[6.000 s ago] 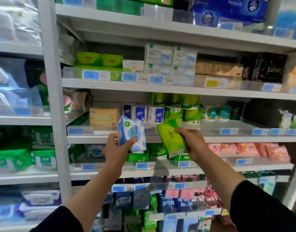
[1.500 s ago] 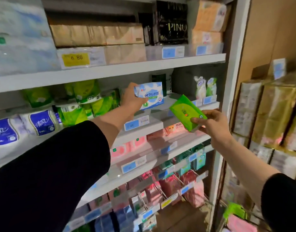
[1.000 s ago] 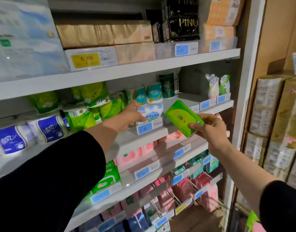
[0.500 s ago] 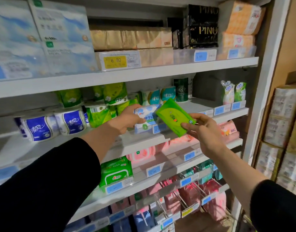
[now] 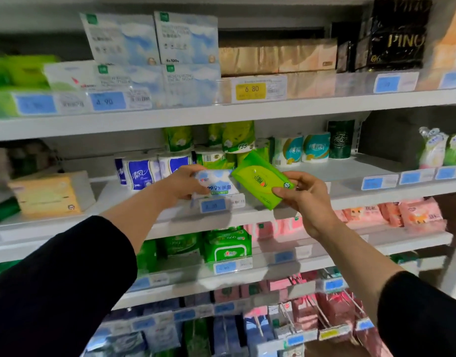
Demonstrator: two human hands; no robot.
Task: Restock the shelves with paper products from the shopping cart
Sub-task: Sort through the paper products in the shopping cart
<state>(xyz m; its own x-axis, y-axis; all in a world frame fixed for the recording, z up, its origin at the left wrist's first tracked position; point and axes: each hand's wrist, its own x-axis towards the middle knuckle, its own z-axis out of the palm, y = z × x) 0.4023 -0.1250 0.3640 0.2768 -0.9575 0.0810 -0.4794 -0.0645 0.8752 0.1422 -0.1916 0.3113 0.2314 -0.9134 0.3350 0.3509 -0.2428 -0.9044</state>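
Blue-white pack (image 5: 217,185) partly hidden by left hand (image 5: 184,182); blue price tags (image 5: 212,205) blurred, unreadable.

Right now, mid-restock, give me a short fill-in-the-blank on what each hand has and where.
1. The left hand holds a white and ____ wipes pack at the shelf edge.
2. The right hand pinches a ____ tissue pack.
3. The yellow price tag reads ____.

Missing words: blue; green; 6.80

Dim, even indoor light, soft shadows under the shelves (image 5: 247,112), motion blur at edges, wide-angle bowing
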